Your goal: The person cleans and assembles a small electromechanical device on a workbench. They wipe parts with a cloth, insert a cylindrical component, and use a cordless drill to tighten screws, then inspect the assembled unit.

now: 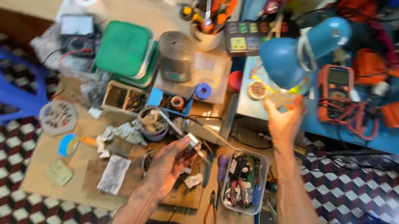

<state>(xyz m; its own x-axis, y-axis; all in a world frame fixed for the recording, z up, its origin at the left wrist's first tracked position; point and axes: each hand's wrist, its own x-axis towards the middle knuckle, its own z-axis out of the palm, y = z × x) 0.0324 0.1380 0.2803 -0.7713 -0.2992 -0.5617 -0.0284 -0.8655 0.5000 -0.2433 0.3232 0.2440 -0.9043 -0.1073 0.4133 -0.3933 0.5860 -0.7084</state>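
The left hand (172, 157) pinches a small metal part (191, 141) in closed fingers, held over the cardboard mat (45, 167) just left of the clear bin (244, 183). The right hand (283, 118) is raised beyond the bin to the rim of the blue lamp (289, 54), fingers curled on it; whether it truly clamps the shade I cannot tell. The step in hand looks like aiming light at the part. Right of the lamp lies an orange meter (337, 92).
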